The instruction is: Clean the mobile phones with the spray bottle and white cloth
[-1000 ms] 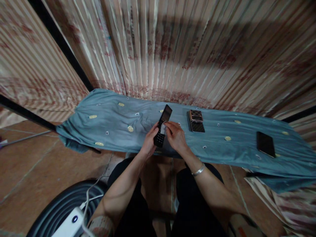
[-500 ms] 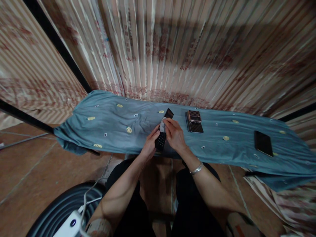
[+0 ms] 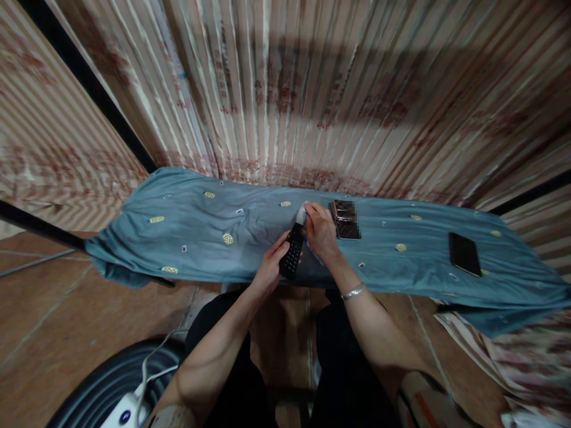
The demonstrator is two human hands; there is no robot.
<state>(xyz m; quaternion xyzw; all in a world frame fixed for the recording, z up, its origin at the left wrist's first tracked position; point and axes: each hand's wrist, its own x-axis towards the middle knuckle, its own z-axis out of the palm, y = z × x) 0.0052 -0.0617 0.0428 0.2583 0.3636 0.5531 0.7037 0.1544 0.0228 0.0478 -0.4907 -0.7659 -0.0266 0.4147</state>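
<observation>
My left hand [image 3: 272, 264] grips the lower keypad half of a black flip phone [image 3: 293, 255] over the near edge of a table draped in blue-grey cloth [image 3: 200, 238]. My right hand [image 3: 322, 235] presses a small white wipe [image 3: 302, 213] against the phone's upper half, which the hand mostly hides. A silver bracelet [image 3: 353, 292] sits on my right wrist.
A closed flip phone with a checkered top [image 3: 345, 219] lies just right of my right hand. A black smartphone [image 3: 464, 254] lies flat farther right. Striped curtains [image 3: 285, 95] hang behind the table. A white power strip [image 3: 122, 414] with a cable lies at the lower left.
My right hand has slid the wipe up the phone from its middle to its top end. The phone's screen half, visible before, is now covered.
</observation>
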